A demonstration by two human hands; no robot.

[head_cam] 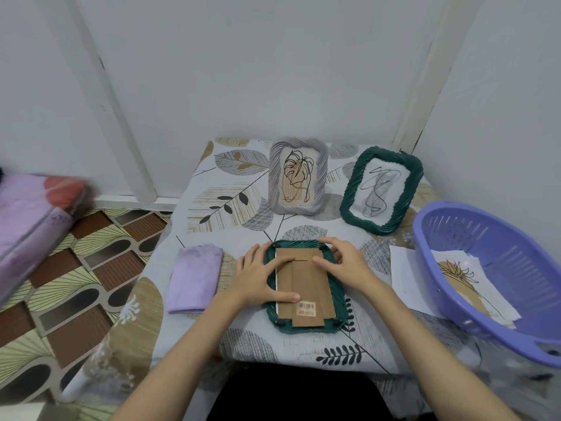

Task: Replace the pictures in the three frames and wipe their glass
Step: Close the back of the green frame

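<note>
Both hands (pixel 300 271) on face-down green frame (pixel 335 323), table-centre

Basket (pixel 498 268) cut off at right edge; face-down frame (pixel 303 325) glass hidden; left bundle (pixel 33 217) blurred.

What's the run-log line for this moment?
stage: green frame face-down | left hand, right hand: on backing board | cloth: unused

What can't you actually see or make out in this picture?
All from the head view:
- Glass and picture of the face-down green frame: turned to the table, covered by its cardboard backing.
- Barcode sticker: print too small to read.
- Purple basket: cut off by the right edge.
- Pink bundle at the left: blurred and cropped.
- Backs of the two standing frames: facing away.
</note>
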